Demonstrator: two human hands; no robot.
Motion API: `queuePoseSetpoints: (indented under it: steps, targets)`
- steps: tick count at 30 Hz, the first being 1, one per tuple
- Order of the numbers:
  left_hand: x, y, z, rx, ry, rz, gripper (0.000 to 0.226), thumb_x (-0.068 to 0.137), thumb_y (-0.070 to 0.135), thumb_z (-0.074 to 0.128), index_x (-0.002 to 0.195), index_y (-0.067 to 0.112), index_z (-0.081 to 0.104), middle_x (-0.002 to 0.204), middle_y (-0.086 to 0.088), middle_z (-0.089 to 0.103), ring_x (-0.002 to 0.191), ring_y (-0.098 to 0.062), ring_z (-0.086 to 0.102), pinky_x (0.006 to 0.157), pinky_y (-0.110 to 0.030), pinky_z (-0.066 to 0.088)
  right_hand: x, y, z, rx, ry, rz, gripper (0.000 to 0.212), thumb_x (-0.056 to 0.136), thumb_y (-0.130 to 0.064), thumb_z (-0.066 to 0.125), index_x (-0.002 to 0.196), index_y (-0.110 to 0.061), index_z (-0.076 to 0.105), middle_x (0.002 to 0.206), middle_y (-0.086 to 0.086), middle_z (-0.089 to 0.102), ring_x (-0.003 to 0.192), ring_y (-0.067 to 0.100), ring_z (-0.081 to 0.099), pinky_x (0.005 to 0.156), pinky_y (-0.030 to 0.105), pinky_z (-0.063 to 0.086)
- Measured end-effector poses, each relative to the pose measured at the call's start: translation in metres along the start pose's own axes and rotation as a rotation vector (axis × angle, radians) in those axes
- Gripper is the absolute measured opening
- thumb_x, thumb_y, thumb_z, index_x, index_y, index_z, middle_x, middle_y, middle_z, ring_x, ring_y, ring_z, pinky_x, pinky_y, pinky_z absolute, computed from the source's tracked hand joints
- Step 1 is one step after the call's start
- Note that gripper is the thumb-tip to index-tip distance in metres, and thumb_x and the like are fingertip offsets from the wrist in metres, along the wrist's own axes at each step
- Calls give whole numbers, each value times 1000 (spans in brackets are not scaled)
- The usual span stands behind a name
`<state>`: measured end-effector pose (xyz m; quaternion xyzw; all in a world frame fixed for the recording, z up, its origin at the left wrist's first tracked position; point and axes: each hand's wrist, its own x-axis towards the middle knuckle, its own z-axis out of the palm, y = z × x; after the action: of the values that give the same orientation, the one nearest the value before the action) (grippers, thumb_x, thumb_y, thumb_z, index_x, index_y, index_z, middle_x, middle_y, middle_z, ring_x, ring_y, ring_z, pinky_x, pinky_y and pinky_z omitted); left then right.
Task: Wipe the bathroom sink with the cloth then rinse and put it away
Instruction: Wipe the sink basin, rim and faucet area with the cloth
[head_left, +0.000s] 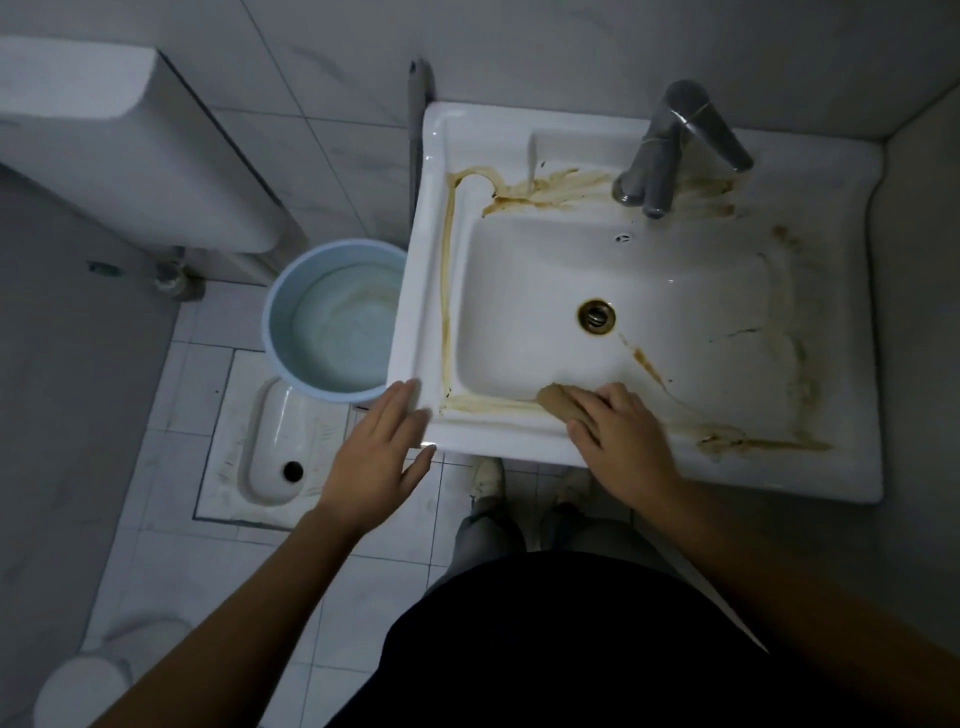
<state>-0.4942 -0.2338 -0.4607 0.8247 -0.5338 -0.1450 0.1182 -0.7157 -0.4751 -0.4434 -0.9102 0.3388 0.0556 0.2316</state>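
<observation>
A white bathroom sink (841, 457) carries brown streaks along its left, back and right rims and inside the basin. My right hand (621, 434) lies flat on a brown-stained cloth (556, 401) at the front rim, pressing it down with straight fingers. Most of the cloth is hidden under the hand. My left hand (382, 457) rests with straight fingers on the sink's front left corner, holding nothing. A chrome tap (675, 150) stands at the back, and the drain (596, 315) sits mid-basin.
A light blue bucket (275, 312) with water stands on the floor left of the sink. A squat toilet pan (272, 441) is set into the tiled floor beside it. A white cistern (130, 150) hangs on the left wall. My feet are under the sink.
</observation>
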Motion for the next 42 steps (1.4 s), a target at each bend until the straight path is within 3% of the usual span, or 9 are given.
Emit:
queuePoseSetpoints:
  steps: [4,8,13,20,26,32,35,42]
  targets:
    - [-1,-4,2,-13,26,21,45,101,44,54,136,16,58,165,-4,30,154,-23,25,116,-40,38,14,-30,9,-18,-47,24,41,97,-29,50,138,-25,53,115,5,49,100,23,51,87,39,51]
    - [0,-7,1,36,80,67,42,100,44,56,129,13,63,156,-11,45,146,-30,39,116,-44,41,35,-74,27,64,-67,-107,44,97,-27,52,141,-27,52,117,5,49,104,22,51,86,35,50]
    - [-4,-16,4,87,135,204,36,102,36,56,121,8,68,138,-15,60,132,-33,54,108,-45,46,60,-125,48,139,-75,-218,56,94,-23,57,148,-28,45,130,6,48,115,27,51,94,42,51]
    - [3,-23,6,107,189,295,30,99,29,60,118,8,69,131,-15,65,126,-33,58,101,-47,50,39,-83,38,85,-105,-375,45,95,-20,53,140,-22,54,121,0,52,105,20,51,84,33,47]
    - [3,-20,12,80,222,269,32,100,32,60,120,9,70,127,-11,67,127,-31,57,103,-45,48,20,-46,24,61,-71,-274,47,95,-21,52,142,-22,52,117,2,54,96,22,54,81,41,51]
    - [2,-10,14,27,214,170,35,100,38,60,119,10,69,127,-6,66,130,-27,54,107,-40,45,50,-104,49,105,-97,-198,59,93,-14,52,144,-41,41,135,-1,49,115,27,52,92,47,53]
    - [3,-11,12,34,198,175,36,100,38,59,120,10,69,127,-7,66,130,-27,54,107,-40,45,57,-124,54,121,-101,-241,62,90,-10,56,145,-35,44,140,-1,47,121,27,50,96,46,50]
    - [4,-17,7,52,195,237,36,98,36,62,121,8,69,126,-7,67,127,-28,56,106,-42,48,35,-68,33,66,-150,-397,56,93,-10,54,141,-38,54,115,-6,53,101,14,46,80,31,44]
